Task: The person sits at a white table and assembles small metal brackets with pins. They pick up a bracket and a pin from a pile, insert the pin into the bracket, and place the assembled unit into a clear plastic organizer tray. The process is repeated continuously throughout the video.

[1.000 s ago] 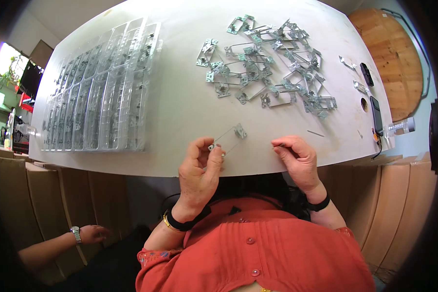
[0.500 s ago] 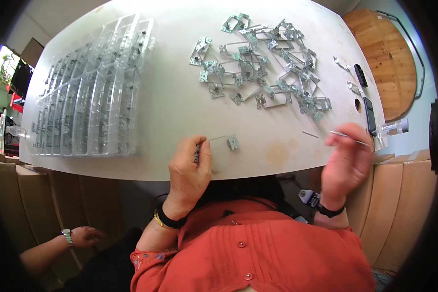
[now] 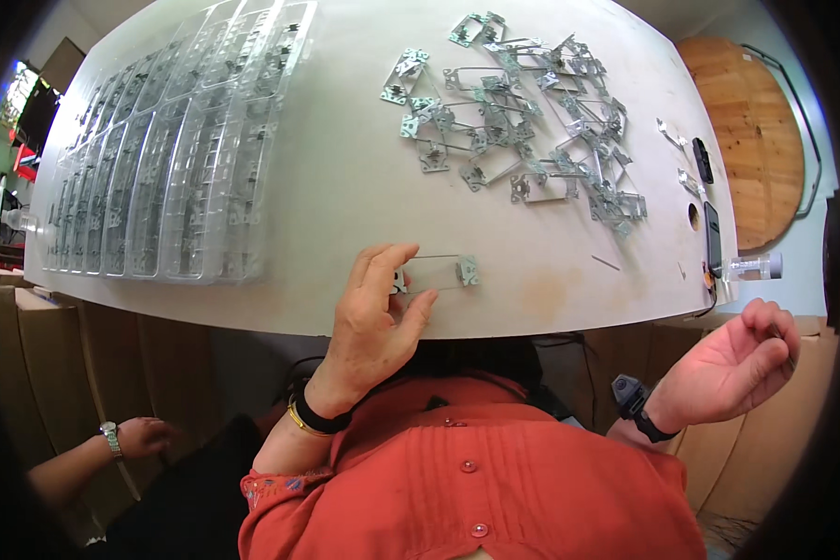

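Observation:
My left hand (image 3: 369, 313) is at the table's near edge, thumb and fingers bent round one end of a small metal bracket frame (image 3: 468, 271). Two thin rods join the frame's end plates; one plate is partly hidden by my fingers. My right hand (image 3: 733, 369) is off the table's right corner, fingers curled. A thin metal rod (image 3: 790, 362) shows only in small part at its fingertips. Between my hands, a loose thin rod (image 3: 606, 262) lies on the table.
Many similar bracket frames (image 3: 495, 117) lie heaped at the far middle. Clear plastic trays (image 3: 189, 252) of metal parts fill the left. A phone (image 3: 713, 238), black object (image 3: 702, 161) and clear bottle (image 3: 754, 267) are at right. Another person's hand (image 3: 145, 437) rests lower left.
My right hand has moved right and down, off the table, with the thin rod. My left fingers have spread wider, and the bracket frame has turned to show both rods.

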`<state>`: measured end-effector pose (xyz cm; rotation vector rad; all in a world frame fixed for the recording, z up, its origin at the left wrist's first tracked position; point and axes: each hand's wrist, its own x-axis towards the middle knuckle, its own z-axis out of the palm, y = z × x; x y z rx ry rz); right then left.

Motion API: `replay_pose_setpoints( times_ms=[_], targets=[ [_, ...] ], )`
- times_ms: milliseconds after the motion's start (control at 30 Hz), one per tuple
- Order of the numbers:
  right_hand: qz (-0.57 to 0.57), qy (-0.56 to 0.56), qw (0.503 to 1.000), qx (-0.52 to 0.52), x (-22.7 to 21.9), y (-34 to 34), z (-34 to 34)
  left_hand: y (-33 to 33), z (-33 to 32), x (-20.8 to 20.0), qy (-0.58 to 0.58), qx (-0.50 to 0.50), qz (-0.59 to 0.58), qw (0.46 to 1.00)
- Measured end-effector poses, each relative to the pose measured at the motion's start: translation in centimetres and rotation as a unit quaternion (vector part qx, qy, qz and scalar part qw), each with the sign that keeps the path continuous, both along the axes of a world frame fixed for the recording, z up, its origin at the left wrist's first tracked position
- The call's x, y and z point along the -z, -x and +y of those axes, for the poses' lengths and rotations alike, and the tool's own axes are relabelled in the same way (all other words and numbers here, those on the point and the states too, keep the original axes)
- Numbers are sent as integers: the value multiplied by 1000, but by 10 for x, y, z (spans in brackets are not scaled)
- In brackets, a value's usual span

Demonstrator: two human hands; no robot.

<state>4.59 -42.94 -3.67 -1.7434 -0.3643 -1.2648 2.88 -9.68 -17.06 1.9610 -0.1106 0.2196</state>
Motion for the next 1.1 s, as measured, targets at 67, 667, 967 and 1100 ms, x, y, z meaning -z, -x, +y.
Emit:
replay_pose_setpoints(
  times_ms=[67,667,967,1100],
  targets=[
    [35,1,999,-20,10,-2,13,-1,-2,2,0,-3,-4,1000],
    [434,-26,868,-239,136,-27,102,-2,-2,5,-75,8,-57,996],
    [423,20,875,-236,143,-29,100,-4,-3,6,-68,15,-54,996],
    [408,53,885,-218,141,-30,103,-3,0,5,-76,17,-57,995]
  ],
)
